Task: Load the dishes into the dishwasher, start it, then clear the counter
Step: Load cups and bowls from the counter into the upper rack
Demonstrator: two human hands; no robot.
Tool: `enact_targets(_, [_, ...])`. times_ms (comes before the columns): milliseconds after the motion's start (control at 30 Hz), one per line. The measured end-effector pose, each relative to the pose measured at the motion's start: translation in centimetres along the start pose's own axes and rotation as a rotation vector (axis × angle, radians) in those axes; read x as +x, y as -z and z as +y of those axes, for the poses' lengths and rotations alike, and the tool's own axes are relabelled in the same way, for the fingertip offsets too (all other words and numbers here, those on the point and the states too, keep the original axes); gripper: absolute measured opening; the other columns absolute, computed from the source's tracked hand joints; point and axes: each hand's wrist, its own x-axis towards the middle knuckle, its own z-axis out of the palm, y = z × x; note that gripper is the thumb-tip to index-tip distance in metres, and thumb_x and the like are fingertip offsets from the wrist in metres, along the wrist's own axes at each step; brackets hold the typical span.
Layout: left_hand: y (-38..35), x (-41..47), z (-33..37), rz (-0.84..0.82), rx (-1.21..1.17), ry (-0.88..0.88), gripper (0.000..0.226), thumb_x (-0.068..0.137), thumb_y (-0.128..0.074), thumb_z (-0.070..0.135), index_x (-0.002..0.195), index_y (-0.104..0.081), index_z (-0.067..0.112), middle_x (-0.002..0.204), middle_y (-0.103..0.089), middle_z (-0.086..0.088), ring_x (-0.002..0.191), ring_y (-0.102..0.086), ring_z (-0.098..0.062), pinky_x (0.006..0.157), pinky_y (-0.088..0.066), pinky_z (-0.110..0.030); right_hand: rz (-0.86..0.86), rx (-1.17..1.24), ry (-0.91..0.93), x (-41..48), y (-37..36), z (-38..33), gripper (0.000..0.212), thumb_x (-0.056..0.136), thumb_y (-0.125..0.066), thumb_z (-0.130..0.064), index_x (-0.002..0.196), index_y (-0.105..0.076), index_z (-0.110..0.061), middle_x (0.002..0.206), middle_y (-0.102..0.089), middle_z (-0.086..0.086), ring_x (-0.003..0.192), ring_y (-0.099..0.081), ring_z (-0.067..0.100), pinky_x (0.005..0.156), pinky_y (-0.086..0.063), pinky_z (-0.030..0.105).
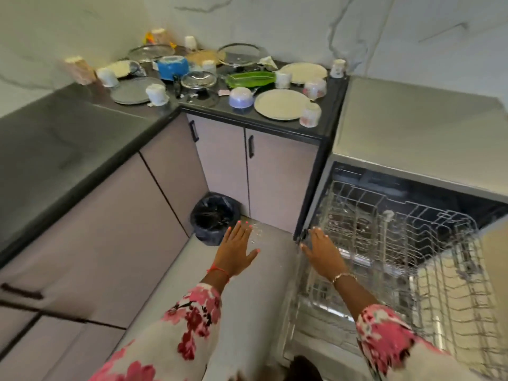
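The dishwasher (417,127) stands open at the right with its upper wire rack (398,229) and lower rack (453,312) pulled out and bare. My right hand (321,251) hovers flat, fingers straight, at the upper rack's left front corner. My left hand (237,244) is spread open over the floor, holding nothing. Dirty dishes crowd the dark corner counter (82,127): two cream plates (281,104), a green tray (251,78), a blue pot (171,66), glass lids (199,79), a lilac bowl (240,96) and several upturned cups (310,114).
A black-lined bin (213,218) sits on the floor in the cabinet corner, just beyond my left hand. Beige cabinet doors (277,182) with black handles run under the counter. Grey floor lies between the cabinets and the dishwasher door.
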Motion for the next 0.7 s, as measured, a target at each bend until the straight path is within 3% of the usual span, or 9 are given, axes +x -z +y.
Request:
enact_targets(100, [2.1,0.6,-4.1,0.061,0.024,0.029,0.099,0.067,0.002,0.066,0.148,-0.016,0.012,0.157,-0.009,-0.002,0.145,0.002,-0.017,0.111,0.013,-0.029,0.006,-0.02,0.058,2.8,0.4,-4.3,0.057,0.099,-0.037,-0.035,0.144,-0.023,-0.003,0.154,-0.02,0.011,0.144,-0.014,0.022,0.116,-0.01,0.031])
enact_targets(267, [5.0,4.9,-9.2,0.131,0.021,0.056,0.095,0.07,-0.001,0.065,0.148,-0.017,0.013,0.157,-0.009,-0.002,0.145,0.001,-0.018,0.111,0.013,-0.029,0.044,-0.06,0.149,9.1,1.3,-8.8,0.059,0.099,-0.035,-0.037,0.145,-0.021,-0.004,0.155,-0.017,0.012,0.144,-0.012,0.023,0.118,-0.011,0.034])
enact_targets(400, [7.0,9.3,-12.5,0.161,0.014,0.068,0.07,0.093,-0.031,0.052,0.148,-0.015,0.013,0.157,-0.009,-0.003,0.145,0.001,-0.018,0.115,0.008,-0.033,0.092,-0.104,0.174,14.7,2.1,-11.2,0.06,0.099,-0.035,-0.039,0.146,-0.019,-0.005,0.155,-0.016,0.01,0.144,-0.011,0.022,0.117,-0.009,0.032])
enact_targets(467, [7.8,12.0,-14.2,0.153,0.0,0.065,0.067,0.095,-0.039,0.046,0.148,-0.015,0.013,0.157,-0.007,-0.002,0.145,0.002,-0.018,0.115,0.007,-0.034,0.09,-0.093,0.169,17.7,2.6,-12.0,0.06,0.099,-0.035,-0.038,0.147,-0.018,-0.006,0.156,-0.014,0.01,0.145,-0.009,0.022,0.117,-0.008,0.031])
enact_targets(600, [9.5,18.6,-18.0,0.13,0.036,0.084,0.071,0.093,-0.031,0.054,0.149,-0.013,0.013,0.158,-0.005,-0.002,0.145,0.004,-0.017,0.116,0.006,-0.034,0.126,-0.089,0.175,25.3,3.8,-12.9,0.062,0.099,-0.034,-0.037,0.147,-0.014,-0.005,0.156,-0.01,0.011,0.145,-0.006,0.021,0.117,-0.005,0.029])
enact_targets(700, [11.7,24.2,-20.2,0.147,0.017,0.091,0.093,0.073,-0.004,0.068,0.148,-0.014,0.013,0.157,-0.006,-0.002,0.145,0.003,-0.018,0.115,0.006,-0.034,0.151,-0.089,0.187,31.5,5.9,-13.6,0.062,0.099,-0.034,-0.036,0.147,-0.012,-0.003,0.157,-0.007,0.011,0.145,-0.002,0.021,0.116,0.0,0.028])
